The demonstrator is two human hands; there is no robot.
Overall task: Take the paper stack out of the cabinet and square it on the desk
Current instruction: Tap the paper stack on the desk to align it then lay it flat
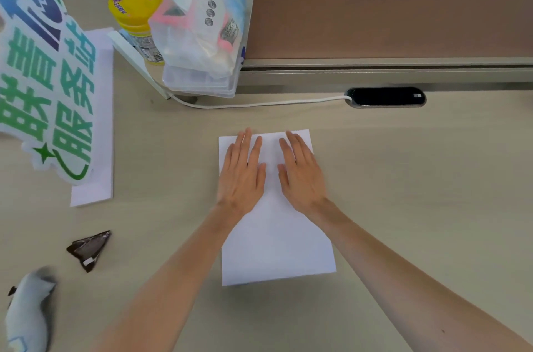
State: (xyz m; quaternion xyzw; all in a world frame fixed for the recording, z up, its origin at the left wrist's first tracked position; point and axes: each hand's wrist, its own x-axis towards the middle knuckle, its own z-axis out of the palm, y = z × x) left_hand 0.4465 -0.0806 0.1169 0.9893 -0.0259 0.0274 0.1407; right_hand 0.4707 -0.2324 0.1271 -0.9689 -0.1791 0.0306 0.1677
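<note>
A white paper stack (277,245) lies flat on the light wood desk (418,193), its long side running away from me. Both hands rest palm-down on its far half, side by side. My left hand (242,172) covers the far left part, fingers straight and slightly apart. My right hand (301,171) lies on the far right part, fingers also extended. Neither hand grips the paper. No cabinet is in view.
A cut-out sign with green and blue lettering (46,72) lies on white paper at the left. Behind stand a yellow-capped bottle (135,14) and a plastic bag (204,28). A white cable (259,105) runs to a black grommet (386,96). A dark folded wrapper (89,249) and a grey plush toy (28,311) lie near left.
</note>
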